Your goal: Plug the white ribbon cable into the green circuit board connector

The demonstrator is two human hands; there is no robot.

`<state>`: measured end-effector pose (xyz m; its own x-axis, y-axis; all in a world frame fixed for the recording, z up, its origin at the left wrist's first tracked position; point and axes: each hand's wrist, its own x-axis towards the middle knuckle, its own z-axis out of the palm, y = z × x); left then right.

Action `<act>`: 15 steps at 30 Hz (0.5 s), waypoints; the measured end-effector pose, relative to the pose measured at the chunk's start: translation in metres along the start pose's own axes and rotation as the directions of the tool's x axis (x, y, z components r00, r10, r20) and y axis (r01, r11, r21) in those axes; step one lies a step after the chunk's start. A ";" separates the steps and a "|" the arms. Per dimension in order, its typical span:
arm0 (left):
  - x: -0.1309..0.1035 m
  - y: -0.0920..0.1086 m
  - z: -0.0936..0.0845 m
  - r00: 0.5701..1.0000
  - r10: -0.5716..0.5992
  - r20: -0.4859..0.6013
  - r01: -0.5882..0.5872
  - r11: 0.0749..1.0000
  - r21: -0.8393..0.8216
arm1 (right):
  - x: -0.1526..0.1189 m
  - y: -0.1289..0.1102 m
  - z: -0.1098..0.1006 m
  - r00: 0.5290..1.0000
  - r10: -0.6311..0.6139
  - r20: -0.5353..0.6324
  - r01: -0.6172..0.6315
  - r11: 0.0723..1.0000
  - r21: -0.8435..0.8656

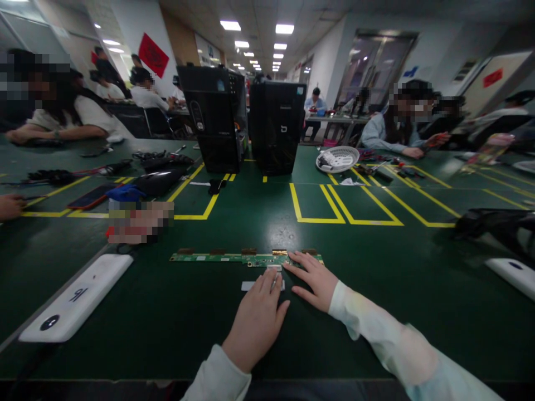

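A long, narrow green circuit board (228,258) with brown tabs along its far edge lies across the table in front of me. My left hand (256,318) reaches in from below, palm down, fingers stretched and thumb apart. Its fingertips are at a white connector (274,268) on the board's near edge and cover part of a flat white strip (249,286). To its right, my right hand (313,278) lies with fingers spread, fingertips on or at the board's right part. Neither hand visibly grips anything.
A white device (79,298) lies at left, another (514,278) at right. Two black computer towers (213,122) stand ahead beside a white basket (337,160). Cables, a phone (94,193) and tools clutter the left. Yellow tape marks the green table (175,323); other people sit around it.
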<state>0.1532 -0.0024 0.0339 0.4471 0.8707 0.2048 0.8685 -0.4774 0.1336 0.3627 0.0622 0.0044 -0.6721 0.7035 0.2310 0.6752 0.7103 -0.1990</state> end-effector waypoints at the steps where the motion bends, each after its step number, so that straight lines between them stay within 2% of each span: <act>1: 0.000 0.002 0.002 1.000 -0.013 -0.013 0.013 1.000 0.003 | 0.000 0.000 0.000 1.000 0.001 0.000 -0.001 1.000 0.000; 6: 0.002 0.008 0.010 0.998 -0.044 -0.051 0.045 0.999 0.016 | 0.000 -0.001 0.000 1.000 0.006 0.002 -0.006 1.000 -0.004; 15: 0.006 0.016 0.011 0.993 -0.107 -0.049 0.107 0.994 0.012 | 0.002 0.001 0.004 1.000 0.009 -0.009 -0.009 1.000 -0.025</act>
<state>0.1725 -0.0032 0.0263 0.3407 0.9098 0.2369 0.9140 -0.3796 0.1431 0.3608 0.0644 0.0014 -0.6629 0.7098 0.2381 0.6889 0.7029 -0.1771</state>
